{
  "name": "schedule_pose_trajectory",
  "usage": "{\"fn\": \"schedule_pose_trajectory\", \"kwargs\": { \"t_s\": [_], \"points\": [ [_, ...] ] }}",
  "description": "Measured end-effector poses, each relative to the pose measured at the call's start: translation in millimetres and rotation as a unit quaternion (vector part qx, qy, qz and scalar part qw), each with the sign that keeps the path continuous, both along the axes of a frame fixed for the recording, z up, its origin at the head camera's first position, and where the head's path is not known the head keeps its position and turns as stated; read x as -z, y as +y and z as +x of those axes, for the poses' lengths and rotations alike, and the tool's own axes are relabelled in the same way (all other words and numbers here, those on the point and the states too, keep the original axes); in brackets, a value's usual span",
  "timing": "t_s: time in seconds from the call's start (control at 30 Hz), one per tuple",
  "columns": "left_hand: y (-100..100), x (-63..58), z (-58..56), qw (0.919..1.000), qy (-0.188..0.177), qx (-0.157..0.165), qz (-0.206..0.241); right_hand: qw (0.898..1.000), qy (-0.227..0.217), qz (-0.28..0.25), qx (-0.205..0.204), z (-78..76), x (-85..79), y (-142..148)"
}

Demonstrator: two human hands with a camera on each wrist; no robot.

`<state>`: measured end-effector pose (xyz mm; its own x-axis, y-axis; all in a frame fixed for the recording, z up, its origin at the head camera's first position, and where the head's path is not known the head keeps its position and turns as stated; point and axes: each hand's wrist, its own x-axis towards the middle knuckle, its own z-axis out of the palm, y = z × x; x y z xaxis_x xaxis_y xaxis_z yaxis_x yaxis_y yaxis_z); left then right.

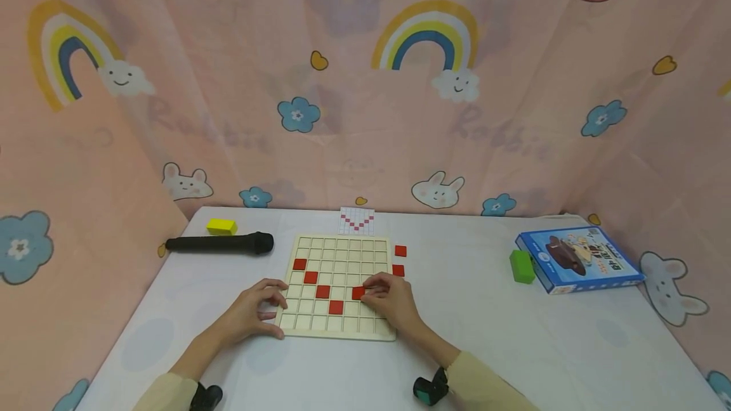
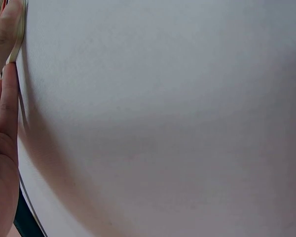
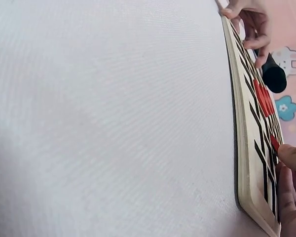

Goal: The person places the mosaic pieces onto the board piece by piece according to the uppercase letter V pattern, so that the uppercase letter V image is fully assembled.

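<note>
A cream grid board lies on the white table, with a diagonal run of several red square tiles set in its cells. My left hand holds the board's left side, thumb at the near corner and fingers over the edge. Between thumb and fingers my right hand pinches another red tile over the right part of the grid. In the right wrist view this tile appears tilted at the fingertips. Two loose red tiles, one farther back and one nearer, lie right of the board.
Behind the board a small card shows a V of red squares. At the back left lie a black microphone and a yellow block. A green block touches a blue box on the right. A patterned pink curtain hangs behind.
</note>
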<state>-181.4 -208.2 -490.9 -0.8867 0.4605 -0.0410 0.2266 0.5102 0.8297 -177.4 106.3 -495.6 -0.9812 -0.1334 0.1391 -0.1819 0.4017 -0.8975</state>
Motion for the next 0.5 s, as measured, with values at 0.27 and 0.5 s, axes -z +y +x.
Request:
{"fn": "schedule_pose_trajectory", "kwargs": {
  "t_s": [0.27,0.5],
  "points": [
    [0.5,0.8,-0.2,1.0000,-0.005,-0.002,-0.003,0.999,-0.004,-0.025,-0.020,-2.0,-0.7,-4.5],
    [0.4,1.7,-0.4,1.0000,-0.005,-0.002,-0.003,1.000,-0.017,-0.024,0.004,-4.1,-0.1,-1.6]
  ]
}}
